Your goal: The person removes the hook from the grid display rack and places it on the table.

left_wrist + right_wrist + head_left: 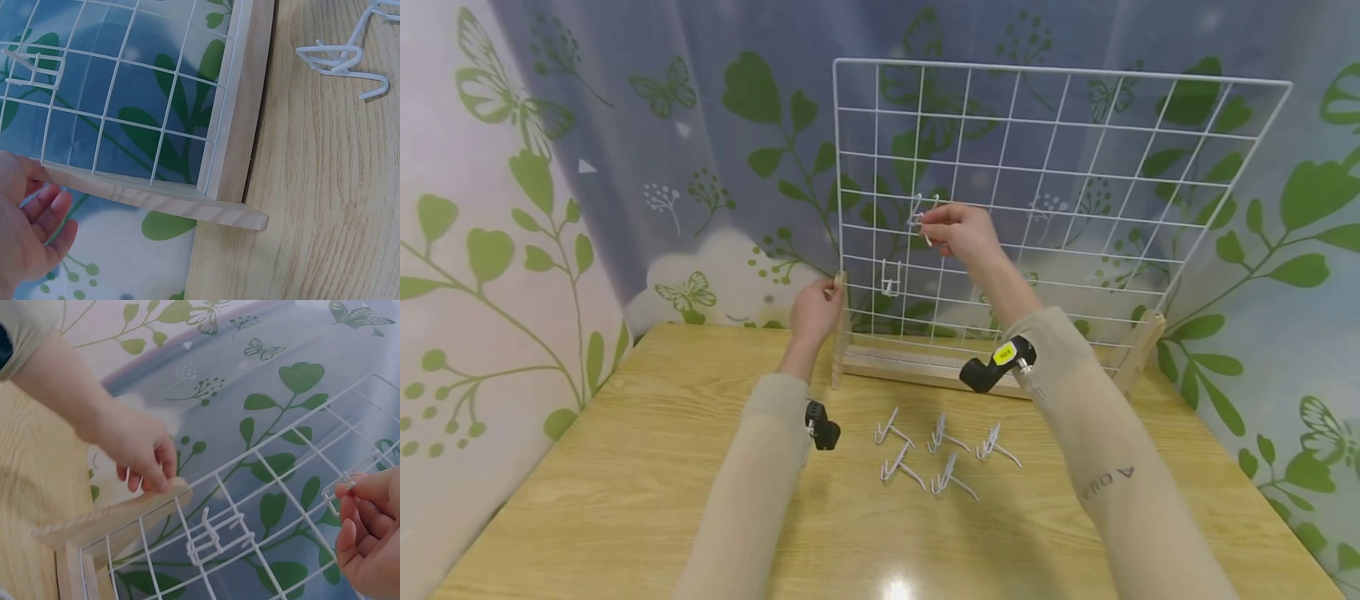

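Note:
A white wire grid panel stands upright in a wooden stand. In the head view my left hand pinches the top of the stand's left post; its other fingers curl loosely beside it in the left wrist view. My right hand pinches a white wire hook at the grid's left part. Fingers partly cover that hook, so I cannot tell whether it is seated on a wire. Another white hook hangs on the grid, lower and to the left.
Several more white hooks lie on the wooden table in front of the stand. Behind the grid hangs a curtain printed with leaves and butterflies. The stand's right post is near the table's back right.

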`<action>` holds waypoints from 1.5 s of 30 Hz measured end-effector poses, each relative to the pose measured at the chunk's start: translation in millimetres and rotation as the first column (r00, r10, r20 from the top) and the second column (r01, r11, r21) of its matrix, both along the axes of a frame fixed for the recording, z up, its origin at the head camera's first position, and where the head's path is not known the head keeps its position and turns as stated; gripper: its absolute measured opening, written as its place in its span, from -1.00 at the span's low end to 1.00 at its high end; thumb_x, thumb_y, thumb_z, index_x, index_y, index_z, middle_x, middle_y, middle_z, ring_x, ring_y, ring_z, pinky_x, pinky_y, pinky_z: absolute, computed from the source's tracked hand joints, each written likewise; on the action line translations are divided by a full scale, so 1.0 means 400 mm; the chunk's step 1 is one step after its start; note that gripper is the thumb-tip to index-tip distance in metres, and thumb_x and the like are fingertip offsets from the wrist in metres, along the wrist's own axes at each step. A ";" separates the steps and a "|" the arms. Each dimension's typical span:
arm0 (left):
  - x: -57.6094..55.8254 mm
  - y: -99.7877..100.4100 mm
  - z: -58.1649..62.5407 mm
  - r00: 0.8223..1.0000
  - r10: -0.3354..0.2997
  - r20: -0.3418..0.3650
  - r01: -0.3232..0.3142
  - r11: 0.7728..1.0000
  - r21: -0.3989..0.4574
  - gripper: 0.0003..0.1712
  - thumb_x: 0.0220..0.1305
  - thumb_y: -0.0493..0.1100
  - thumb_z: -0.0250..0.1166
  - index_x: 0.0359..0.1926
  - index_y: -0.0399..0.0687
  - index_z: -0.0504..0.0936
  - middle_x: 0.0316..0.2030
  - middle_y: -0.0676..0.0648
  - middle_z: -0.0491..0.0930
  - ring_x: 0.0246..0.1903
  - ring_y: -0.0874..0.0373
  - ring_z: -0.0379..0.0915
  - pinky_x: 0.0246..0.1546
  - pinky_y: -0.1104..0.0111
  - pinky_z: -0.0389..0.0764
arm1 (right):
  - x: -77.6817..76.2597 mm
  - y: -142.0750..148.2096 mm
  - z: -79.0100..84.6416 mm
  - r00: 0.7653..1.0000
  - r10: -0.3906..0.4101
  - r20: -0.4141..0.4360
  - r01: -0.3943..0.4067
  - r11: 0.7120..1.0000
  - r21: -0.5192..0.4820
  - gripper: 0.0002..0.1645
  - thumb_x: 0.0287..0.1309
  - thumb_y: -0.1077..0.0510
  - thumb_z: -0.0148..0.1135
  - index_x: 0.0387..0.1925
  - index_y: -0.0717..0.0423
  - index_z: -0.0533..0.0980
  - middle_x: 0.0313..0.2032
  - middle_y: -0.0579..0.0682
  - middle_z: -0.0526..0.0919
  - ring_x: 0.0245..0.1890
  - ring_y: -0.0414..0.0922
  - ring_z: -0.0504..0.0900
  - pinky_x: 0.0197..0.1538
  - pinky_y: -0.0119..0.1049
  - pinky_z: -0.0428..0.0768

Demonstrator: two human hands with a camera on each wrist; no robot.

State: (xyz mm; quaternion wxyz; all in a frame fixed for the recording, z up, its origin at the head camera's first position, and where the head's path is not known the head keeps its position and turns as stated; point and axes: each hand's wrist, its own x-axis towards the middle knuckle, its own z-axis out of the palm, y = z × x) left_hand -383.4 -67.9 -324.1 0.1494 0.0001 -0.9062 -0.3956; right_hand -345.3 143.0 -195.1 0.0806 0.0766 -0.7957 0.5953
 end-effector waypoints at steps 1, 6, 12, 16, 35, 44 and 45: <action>-0.001 0.000 0.001 1.000 0.001 -0.003 -0.001 1.000 0.001 -0.64 0.34 -0.01 0.07 0.02 -0.08 0.57 -0.28 -0.10 0.58 -0.35 0.01 0.47 -0.43 0.25 0.42 | 0.001 0.004 -0.004 1.000 0.006 -0.003 -0.006 1.000 0.012 -0.71 0.17 0.27 0.18 -0.07 0.31 0.51 -0.36 -0.11 0.59 -0.40 -0.23 0.48 -0.38 -0.43 0.44; -0.003 -0.001 0.001 1.000 0.002 -0.012 -0.002 1.000 0.004 -0.66 0.34 -0.02 0.07 0.00 -0.08 0.57 -0.28 -0.10 0.58 -0.34 0.00 0.48 -0.41 0.23 0.43 | 0.008 0.020 -0.027 0.998 0.059 -0.003 -0.059 0.996 0.070 -0.78 0.15 0.27 0.20 -0.16 0.30 0.52 -0.43 -0.14 0.59 -0.38 -0.16 0.49 -0.40 -0.42 0.45; -0.004 -0.001 -0.003 1.000 -0.005 -0.010 0.005 1.000 0.003 -0.66 0.34 -0.04 0.08 0.02 -0.09 0.56 -0.27 -0.11 0.58 -0.33 0.00 0.48 -0.40 0.23 0.44 | 0.024 0.032 -0.058 0.994 0.103 0.020 -0.105 0.992 0.071 -0.74 0.15 0.26 0.21 -0.13 0.32 0.49 -0.39 -0.08 0.61 -0.38 -0.15 0.50 -0.39 -0.40 0.44; -0.001 -0.002 -0.002 1.000 -0.009 -0.005 0.009 1.000 0.005 -0.65 0.34 -0.03 0.08 0.02 -0.10 0.56 -0.27 -0.11 0.57 -0.33 0.00 0.47 -0.40 0.23 0.44 | 0.035 0.039 -0.072 0.993 0.114 0.026 -0.115 0.992 0.052 -0.69 0.15 0.27 0.21 -0.08 0.36 0.46 -0.37 -0.07 0.63 -0.36 -0.14 0.53 -0.37 -0.40 0.45; -0.009 -0.002 -0.008 1.000 -0.012 -0.003 0.012 1.000 0.009 -0.63 0.33 -0.02 0.06 0.04 -0.09 0.54 -0.22 -0.13 0.58 -0.28 -0.03 0.49 -0.32 0.18 0.46 | 0.119 0.126 -0.158 0.982 0.173 0.077 -0.183 0.972 0.147 -0.69 0.16 0.22 0.21 -0.10 0.34 0.48 -0.27 -0.01 0.63 -0.11 0.03 0.52 0.09 -0.09 0.37; -0.004 -0.001 -0.005 1.000 -0.018 0.001 0.018 1.000 0.018 -0.64 0.32 -0.03 0.07 0.03 -0.11 0.55 -0.22 -0.13 0.59 -0.28 -0.03 0.49 -0.31 0.18 0.46 | 0.168 0.178 -0.218 0.979 0.148 0.139 -0.172 0.969 0.176 -0.67 0.12 0.18 0.25 -0.11 0.31 0.50 -0.10 0.15 0.58 -0.04 0.03 0.47 0.18 0.03 0.28; -0.004 -0.001 -0.005 1.000 -0.017 -0.002 0.017 1.000 0.018 -0.64 0.32 -0.03 0.07 0.03 -0.11 0.55 -0.23 -0.13 0.59 -0.28 -0.03 0.49 -0.31 0.18 0.46 | 0.172 0.184 -0.225 0.979 0.145 0.142 -0.169 0.969 0.178 -0.67 0.12 0.19 0.25 -0.11 0.32 0.50 -0.09 0.16 0.57 -0.04 0.04 0.47 0.17 0.03 0.29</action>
